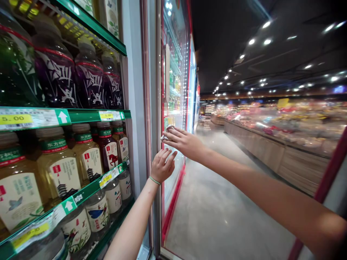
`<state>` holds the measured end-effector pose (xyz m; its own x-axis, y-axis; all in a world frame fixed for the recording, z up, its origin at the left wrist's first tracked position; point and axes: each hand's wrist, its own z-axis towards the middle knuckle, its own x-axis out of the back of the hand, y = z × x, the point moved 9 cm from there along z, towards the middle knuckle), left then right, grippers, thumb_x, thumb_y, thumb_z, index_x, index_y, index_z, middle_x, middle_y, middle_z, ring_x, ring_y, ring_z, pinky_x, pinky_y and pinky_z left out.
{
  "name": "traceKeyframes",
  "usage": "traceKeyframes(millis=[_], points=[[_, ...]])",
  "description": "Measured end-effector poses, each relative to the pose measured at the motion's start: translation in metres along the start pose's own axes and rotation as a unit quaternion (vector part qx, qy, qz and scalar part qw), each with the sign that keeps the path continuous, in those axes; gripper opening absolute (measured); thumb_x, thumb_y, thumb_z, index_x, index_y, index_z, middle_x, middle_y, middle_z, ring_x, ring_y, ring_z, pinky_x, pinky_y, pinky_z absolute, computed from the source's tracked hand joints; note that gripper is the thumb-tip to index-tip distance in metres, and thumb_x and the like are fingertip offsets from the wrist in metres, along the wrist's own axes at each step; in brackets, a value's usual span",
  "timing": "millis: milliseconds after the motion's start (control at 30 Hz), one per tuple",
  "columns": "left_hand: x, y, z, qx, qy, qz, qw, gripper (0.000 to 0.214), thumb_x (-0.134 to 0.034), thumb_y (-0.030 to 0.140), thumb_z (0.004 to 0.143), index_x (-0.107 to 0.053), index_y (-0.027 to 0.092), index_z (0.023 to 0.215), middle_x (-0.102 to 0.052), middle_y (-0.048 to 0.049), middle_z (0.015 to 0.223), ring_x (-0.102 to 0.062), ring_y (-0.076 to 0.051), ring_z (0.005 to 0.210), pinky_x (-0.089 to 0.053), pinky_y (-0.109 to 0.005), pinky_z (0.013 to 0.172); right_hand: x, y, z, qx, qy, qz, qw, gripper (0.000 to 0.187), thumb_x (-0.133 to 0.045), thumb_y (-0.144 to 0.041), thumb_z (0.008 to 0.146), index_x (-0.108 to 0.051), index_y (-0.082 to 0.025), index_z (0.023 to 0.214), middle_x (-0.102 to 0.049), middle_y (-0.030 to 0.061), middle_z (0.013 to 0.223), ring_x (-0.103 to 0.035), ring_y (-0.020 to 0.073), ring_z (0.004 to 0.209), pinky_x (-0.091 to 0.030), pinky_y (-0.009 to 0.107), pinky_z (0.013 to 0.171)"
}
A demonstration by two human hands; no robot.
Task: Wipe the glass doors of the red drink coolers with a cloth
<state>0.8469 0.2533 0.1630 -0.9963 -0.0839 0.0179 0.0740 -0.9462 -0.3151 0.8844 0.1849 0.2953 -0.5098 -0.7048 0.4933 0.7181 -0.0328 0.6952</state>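
Observation:
My right hand reaches across from the right with its fingers stretched flat over a crumpled whitish cloth. The cloth is pressed at the hinge side of a glass door; most of it is hidden under the fingers. Just below and to the left is my left hand, a green band round its wrist. Its fingers are apart and slightly bent, close to the door's grey edge frame. Nothing shows in that hand, and I cannot tell whether its fingertips touch the frame.
To the left, bottled drinks fill cooler shelves with green price rails. Past the glass stand further lit coolers. A red door frame rises at right. A long wooden display counter lies beyond the grey floor.

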Motion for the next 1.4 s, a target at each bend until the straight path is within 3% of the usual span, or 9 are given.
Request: traceKeyframes(millis=[233, 433, 600, 733, 867, 1033, 1133, 1267, 1400], points=[[0.004, 0.001, 0.002, -0.006, 0.007, -0.019, 1.000, 0.058, -0.063, 0.015, 0.090, -0.056, 0.023, 0.147, -0.068, -0.0125, 0.123, -0.060, -0.027, 0.132, -0.049, -0.044, 0.114, 0.059, 0.030, -0.071, -0.150, 0.043, -0.072, 0.985, 0.060, -0.042, -0.004, 0.102, -0.050, -0.037, 0.151, -0.053, -0.0011, 0.157, -0.043, 0.0216, 0.151, -0.041, 0.052, 0.125], [0.003, 0.002, 0.008, 0.010, 0.006, -0.010, 1.000, 0.057, -0.065, 0.017, 0.090, -0.056, 0.025, 0.146, -0.067, -0.0121, 0.124, -0.061, -0.027, 0.128, -0.050, -0.043, 0.111, 0.130, 0.049, -0.205, -0.238, 0.094, -0.141, 0.956, 0.068, -0.039, 0.000, 0.099, -0.048, -0.040, 0.153, -0.051, -0.0014, 0.158, -0.047, 0.0261, 0.148, -0.038, 0.049, 0.127], [-0.002, 0.007, 0.013, 0.077, 0.048, 0.012, 0.996, 0.051, -0.067, 0.021, 0.090, -0.061, 0.025, 0.141, -0.067, -0.0128, 0.123, -0.061, -0.028, 0.125, -0.046, -0.044, 0.110, 0.172, 0.065, -0.290, -0.382, 0.200, -0.178, 0.885, 0.059, -0.040, -0.013, 0.103, -0.047, -0.045, 0.152, -0.044, -0.0065, 0.162, -0.041, 0.0319, 0.151, -0.033, 0.057, 0.128], [-0.009, 0.014, 0.012, 0.083, 0.065, 0.006, 0.994, 0.054, -0.066, 0.022, 0.090, -0.059, 0.026, 0.143, -0.066, -0.0129, 0.125, -0.058, -0.029, 0.129, -0.041, -0.047, 0.115, 0.146, 0.054, -0.268, -0.399, 0.219, -0.209, 0.866, 0.056, -0.038, -0.009, 0.103, -0.052, -0.035, 0.152, -0.050, 0.0042, 0.159, -0.041, 0.0311, 0.151, -0.035, 0.059, 0.125], [-0.012, 0.014, 0.009, 0.071, 0.064, 0.004, 0.995, 0.055, -0.064, 0.021, 0.091, -0.057, 0.026, 0.146, -0.067, -0.0125, 0.127, -0.058, -0.028, 0.131, -0.040, -0.045, 0.117, 0.093, 0.035, -0.183, -0.318, 0.162, -0.151, 0.922, 0.061, -0.038, 0.000, 0.100, -0.058, -0.034, 0.147, -0.056, 0.0033, 0.155, -0.043, 0.0244, 0.151, -0.039, 0.054, 0.125], [-0.013, 0.009, 0.004, 0.070, 0.059, -0.003, 0.996, 0.053, -0.061, 0.021, 0.092, -0.058, 0.026, 0.144, -0.066, -0.0124, 0.131, -0.057, -0.027, 0.134, -0.040, -0.044, 0.118, 0.034, 0.014, -0.070, -0.211, 0.067, -0.057, 0.973, 0.048, -0.048, -0.011, 0.103, -0.059, -0.029, 0.145, -0.053, 0.0004, 0.157, -0.042, 0.0199, 0.151, -0.035, 0.045, 0.130], [-0.014, 0.009, 0.002, 0.068, 0.058, -0.001, 0.996, 0.052, -0.060, 0.021, 0.092, -0.058, 0.026, 0.144, -0.065, -0.0129, 0.134, -0.056, -0.027, 0.136, -0.040, -0.045, 0.118, 0.007, 0.000, -0.024, -0.129, -0.003, -0.036, 0.991, 0.038, -0.050, -0.021, 0.105, -0.063, -0.028, 0.140, -0.054, -0.0020, 0.156, -0.046, 0.0185, 0.149, -0.036, 0.040, 0.129], [-0.014, 0.010, 0.003, 0.062, 0.063, -0.006, 0.996, 0.052, -0.061, 0.021, 0.092, -0.058, 0.025, 0.144, -0.064, -0.0136, 0.134, -0.056, -0.028, 0.136, -0.041, -0.047, 0.118, 0.015, -0.003, -0.040, -0.103, -0.020, -0.034, 0.994, 0.038, -0.048, -0.020, 0.106, -0.063, -0.025, 0.140, -0.055, 0.0003, 0.156, -0.046, 0.0196, 0.148, -0.037, 0.040, 0.129], [-0.013, 0.007, 0.003, 0.063, 0.063, -0.019, 0.996, 0.054, -0.062, 0.020, 0.090, -0.058, 0.026, 0.144, -0.064, -0.0132, 0.132, -0.056, -0.029, 0.135, -0.041, -0.047, 0.117, 0.070, 0.011, -0.133, -0.173, 0.037, -0.063, 0.982, 0.050, -0.046, -0.009, 0.104, -0.056, -0.030, 0.148, -0.056, 0.0009, 0.155, -0.043, 0.0193, 0.151, -0.036, 0.045, 0.129]])
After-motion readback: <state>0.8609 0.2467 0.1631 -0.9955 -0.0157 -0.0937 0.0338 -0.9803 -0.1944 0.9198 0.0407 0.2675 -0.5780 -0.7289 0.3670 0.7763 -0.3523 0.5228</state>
